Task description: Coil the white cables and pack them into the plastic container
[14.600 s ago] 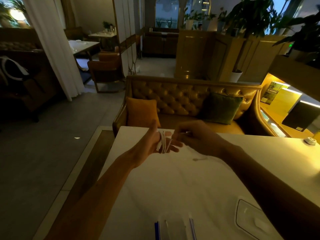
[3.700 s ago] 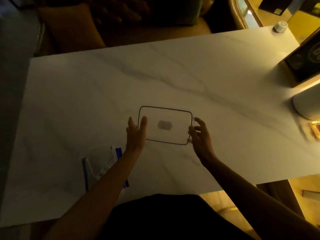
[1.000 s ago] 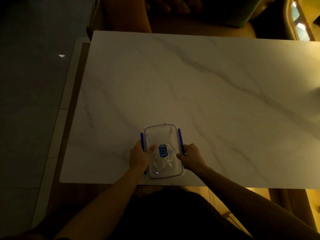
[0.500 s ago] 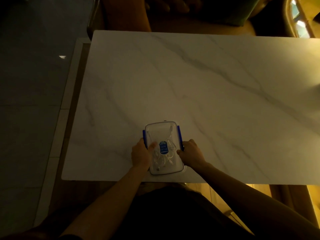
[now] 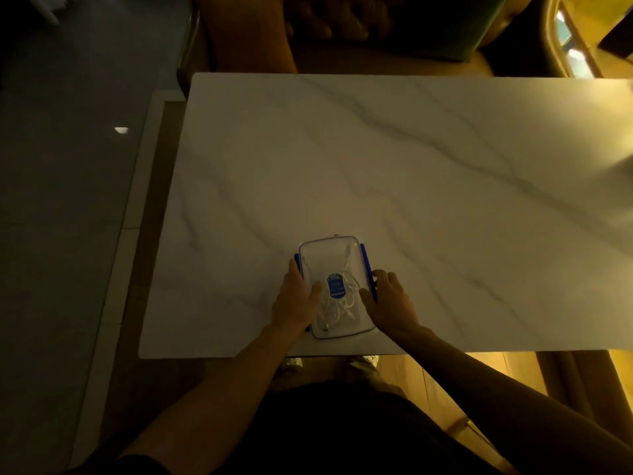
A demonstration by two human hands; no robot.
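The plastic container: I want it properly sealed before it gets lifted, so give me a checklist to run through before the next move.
1. White cables all inside the plastic container: ok, visible through the clear lid.
2. Lid seated on top: ok.
3. Blue side clips snapped down: cannot tell.
4. Left hand and right hand on opposite long sides: ok.
5. Container fully on the marble table: ok, but near the front edge.

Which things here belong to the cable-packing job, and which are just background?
Job:
- plastic container with lid on
- white cables inside
- blue clips
- left hand, right hand at its sides

Background:
- marble table
- sofa
- green cushion
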